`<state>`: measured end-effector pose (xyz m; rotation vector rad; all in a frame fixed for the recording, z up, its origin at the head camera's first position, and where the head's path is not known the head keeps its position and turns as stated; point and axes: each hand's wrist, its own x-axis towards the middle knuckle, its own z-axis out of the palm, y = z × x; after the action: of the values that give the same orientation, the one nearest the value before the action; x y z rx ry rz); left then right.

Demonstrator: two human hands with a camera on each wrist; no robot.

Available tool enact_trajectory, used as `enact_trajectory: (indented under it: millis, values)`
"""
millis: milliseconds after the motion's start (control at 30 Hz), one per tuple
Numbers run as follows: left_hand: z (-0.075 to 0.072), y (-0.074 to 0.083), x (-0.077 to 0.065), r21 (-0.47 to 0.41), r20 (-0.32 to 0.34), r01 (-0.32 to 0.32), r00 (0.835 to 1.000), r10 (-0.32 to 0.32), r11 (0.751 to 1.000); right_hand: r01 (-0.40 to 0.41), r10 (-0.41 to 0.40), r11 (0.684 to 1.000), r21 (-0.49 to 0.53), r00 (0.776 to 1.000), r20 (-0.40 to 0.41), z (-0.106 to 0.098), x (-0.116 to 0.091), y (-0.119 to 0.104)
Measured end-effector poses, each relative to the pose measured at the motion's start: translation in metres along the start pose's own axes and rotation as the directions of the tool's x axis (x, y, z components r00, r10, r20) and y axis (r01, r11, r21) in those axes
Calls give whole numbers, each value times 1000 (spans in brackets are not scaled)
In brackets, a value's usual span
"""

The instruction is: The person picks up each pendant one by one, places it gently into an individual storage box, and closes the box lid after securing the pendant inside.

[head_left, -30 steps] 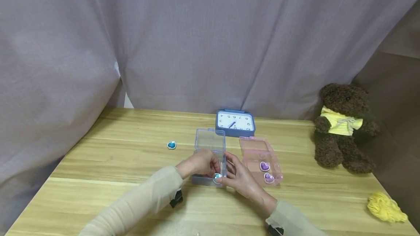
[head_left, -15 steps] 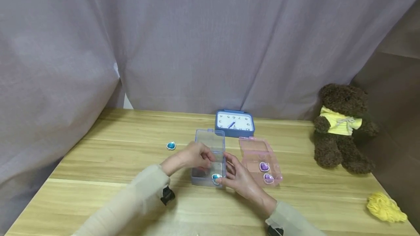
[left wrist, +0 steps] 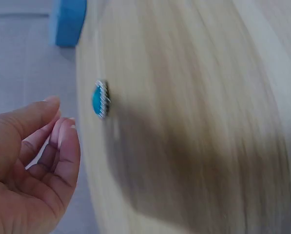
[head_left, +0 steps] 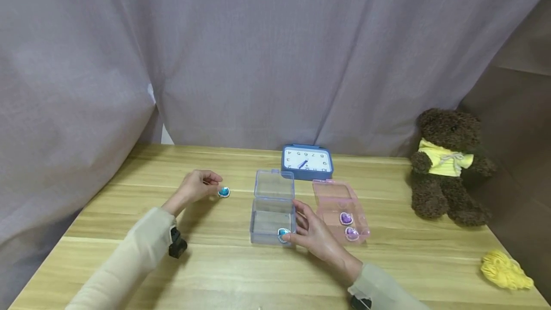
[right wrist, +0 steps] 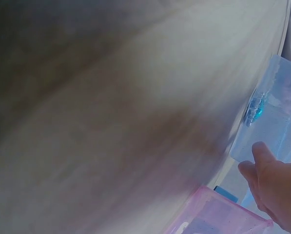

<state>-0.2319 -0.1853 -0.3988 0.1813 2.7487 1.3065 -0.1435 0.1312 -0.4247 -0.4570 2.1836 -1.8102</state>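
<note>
A blue heart-shaped gem with a pearly edge (head_left: 224, 192) lies on the table at left. My left hand (head_left: 199, 185) hovers beside it, fingers loosely bent and holding nothing; in the left wrist view the gem (left wrist: 100, 100) sits just beyond the fingertips. The clear blue plastic box (head_left: 269, 219) stands with its lid raised toward the back. Inside its front right corner rests another blue gem (head_left: 283, 234), also seen through the wall in the right wrist view (right wrist: 255, 111). My right hand (head_left: 316, 233) holds the box's right side, thumb at the front corner and fingers along the side.
Right of the blue box lies an open pink box (head_left: 333, 209) with two purple gems (head_left: 346, 218) in it. Behind them is a blue clock (head_left: 307, 161). A brown teddy bear (head_left: 452, 166) sits at far right, with yellow yarn (head_left: 505, 270) nearer the front.
My left hand has come out of the blue box, its fingers loosened, and moved left to the loose blue gem. The right hand has stayed at the box.
</note>
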Motion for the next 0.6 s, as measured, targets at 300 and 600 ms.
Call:
enact_trajectory:
  millis: [300,600]
  values:
    - [2,-9,8,12,61,19,998,-20,1000,-28,27,1000,-9,999,-21,1,0,0]
    - [12,-11,15,57,88,-21,996,16,998,-50,50,999,8,998,-22,0,-1,0]
